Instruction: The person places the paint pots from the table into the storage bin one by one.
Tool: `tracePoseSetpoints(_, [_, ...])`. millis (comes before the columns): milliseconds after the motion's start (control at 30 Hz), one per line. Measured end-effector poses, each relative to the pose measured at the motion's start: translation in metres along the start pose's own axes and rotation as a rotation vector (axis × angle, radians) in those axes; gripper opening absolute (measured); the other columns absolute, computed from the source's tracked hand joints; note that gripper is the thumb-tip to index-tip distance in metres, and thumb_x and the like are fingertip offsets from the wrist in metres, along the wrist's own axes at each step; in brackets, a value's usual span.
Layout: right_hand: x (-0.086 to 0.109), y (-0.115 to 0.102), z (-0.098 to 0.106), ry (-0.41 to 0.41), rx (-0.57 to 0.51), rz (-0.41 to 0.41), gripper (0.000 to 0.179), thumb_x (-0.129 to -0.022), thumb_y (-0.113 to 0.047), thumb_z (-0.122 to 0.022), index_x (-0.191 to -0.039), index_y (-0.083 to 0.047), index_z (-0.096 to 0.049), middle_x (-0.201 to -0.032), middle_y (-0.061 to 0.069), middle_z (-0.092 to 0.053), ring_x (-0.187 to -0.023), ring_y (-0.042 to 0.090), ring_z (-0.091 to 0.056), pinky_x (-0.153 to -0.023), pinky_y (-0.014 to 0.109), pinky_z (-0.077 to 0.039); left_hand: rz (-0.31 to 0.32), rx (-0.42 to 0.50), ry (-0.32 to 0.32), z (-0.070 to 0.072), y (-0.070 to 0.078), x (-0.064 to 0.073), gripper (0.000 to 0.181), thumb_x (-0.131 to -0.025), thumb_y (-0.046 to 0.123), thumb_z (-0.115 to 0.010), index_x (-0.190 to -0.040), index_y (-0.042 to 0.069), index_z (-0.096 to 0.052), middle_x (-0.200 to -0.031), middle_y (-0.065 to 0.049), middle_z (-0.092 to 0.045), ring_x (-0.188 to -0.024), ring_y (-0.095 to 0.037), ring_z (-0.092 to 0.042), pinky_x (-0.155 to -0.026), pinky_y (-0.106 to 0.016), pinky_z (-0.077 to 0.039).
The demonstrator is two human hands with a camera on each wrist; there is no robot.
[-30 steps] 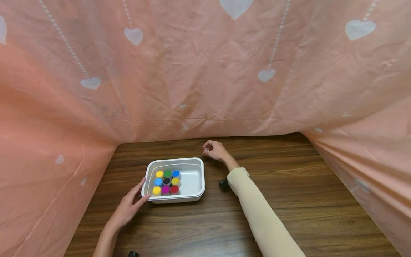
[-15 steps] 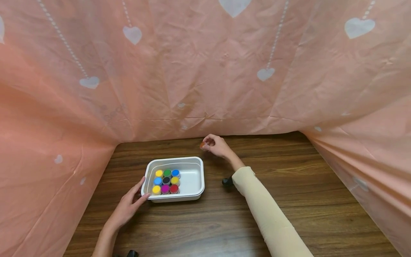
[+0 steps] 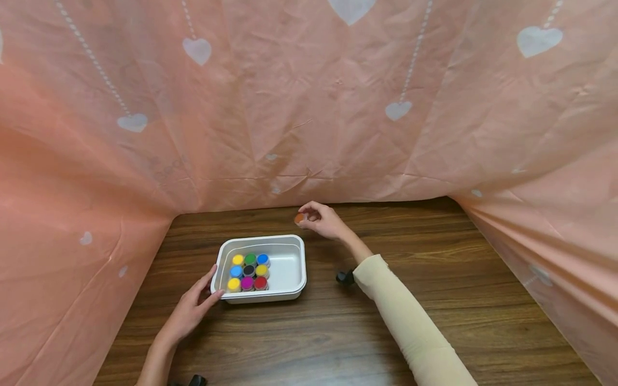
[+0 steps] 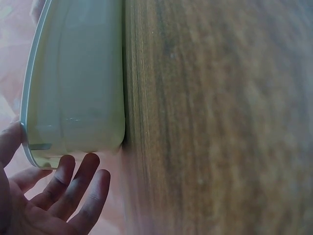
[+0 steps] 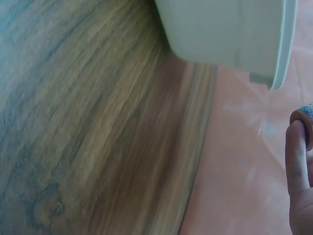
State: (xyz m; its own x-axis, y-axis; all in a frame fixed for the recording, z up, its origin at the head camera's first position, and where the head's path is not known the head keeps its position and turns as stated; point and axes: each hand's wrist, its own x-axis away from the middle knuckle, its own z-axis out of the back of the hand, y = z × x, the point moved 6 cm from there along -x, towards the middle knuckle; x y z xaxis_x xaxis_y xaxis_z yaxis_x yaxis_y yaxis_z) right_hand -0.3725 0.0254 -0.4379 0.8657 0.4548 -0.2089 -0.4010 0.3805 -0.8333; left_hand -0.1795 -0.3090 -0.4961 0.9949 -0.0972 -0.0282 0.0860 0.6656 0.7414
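A white plastic tray point(image 3: 287, 273) sits on the wooden table; its left part holds several small jars point(image 3: 248, 271) with yellow, green, blue, black, purple and red lids, set in rows. At its near left corner my left hand point(image 3: 189, 311) rests, thumb on the rim and fingers spread against the outer wall; the left wrist view shows the fingertips point(image 4: 88, 159) at the wall. Beyond the tray's far right corner, my right hand point(image 3: 324, 221) pinches a small jar with an orange lid point(image 3: 299, 218). Only part of this orange-lidded jar point(image 5: 304, 120) shows at the right wrist view's edge.
Dark wood tabletop point(image 3: 434, 279) extends around the tray. A pink curtain point(image 3: 309, 134) with white hearts hangs behind the table and along both sides. Black pieces point(image 3: 345, 277) show by the right sleeve and near the left forearm.
My right hand has shifted slightly away and then left, turning so that the orange lid, hidden at first, now shows. The left hand and the tray stay in place.
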Motion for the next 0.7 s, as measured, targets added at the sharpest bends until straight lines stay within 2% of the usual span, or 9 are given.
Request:
tracePoseSetpoints(100, [0.002, -0.007, -0.002, -0.025, 0.013, 0.027, 0.040, -0.093, -0.021, -0.079, -0.128, -0.006, -0.069, -0.117, 0.012, -0.070, -0.102, 0.022, -0.067, -0.091, 0.035, -0.055, 0.004, -0.001, -0.001, 0.000, 0.000, 0.000, 0.072, -0.105, 0.043, -0.060, -0.165, 0.020, -0.029, -0.166, -0.016, -0.036, -0.143, -0.032, -0.045, -0.110, -0.035, -0.043])
tracePoseSetpoints(233, [0.005, -0.014, -0.006, -0.051, 0.005, 0.052, 0.039, -0.092, -0.019, -0.080, -0.127, -0.005, -0.070, -0.119, 0.012, -0.069, -0.101, 0.021, -0.066, -0.089, 0.032, -0.054, 0.006, 0.003, 0.000, 0.000, 0.000, 0.001, 0.072, -0.104, 0.043, -0.061, -0.165, 0.020, -0.029, -0.166, -0.016, -0.036, -0.142, -0.031, -0.046, -0.103, -0.017, -0.040])
tracePoseSetpoints(467, [0.011, -0.024, -0.017, -0.085, 0.002, 0.076, 0.034, -0.092, -0.016, -0.079, -0.124, -0.006, -0.071, -0.115, 0.012, -0.065, -0.099, 0.019, -0.066, -0.087, 0.027, -0.054, 0.000, 0.003, 0.002, -0.001, -0.001, 0.000, 0.072, -0.104, 0.041, -0.061, -0.165, 0.020, -0.029, -0.164, -0.018, -0.039, -0.139, -0.030, -0.049, -0.101, -0.017, -0.042])
tracePoseSetpoints(700, [0.014, -0.033, -0.030, -0.149, -0.001, 0.107, 0.033, -0.092, -0.014, -0.080, -0.121, -0.005, -0.069, -0.117, 0.013, -0.066, -0.100, 0.021, -0.067, -0.089, 0.033, -0.057, 0.004, -0.010, 0.004, -0.002, -0.002, 0.000, 0.072, -0.105, 0.042, -0.061, -0.165, 0.020, -0.029, -0.165, -0.018, -0.037, -0.142, -0.032, -0.046, -0.106, -0.024, -0.043])
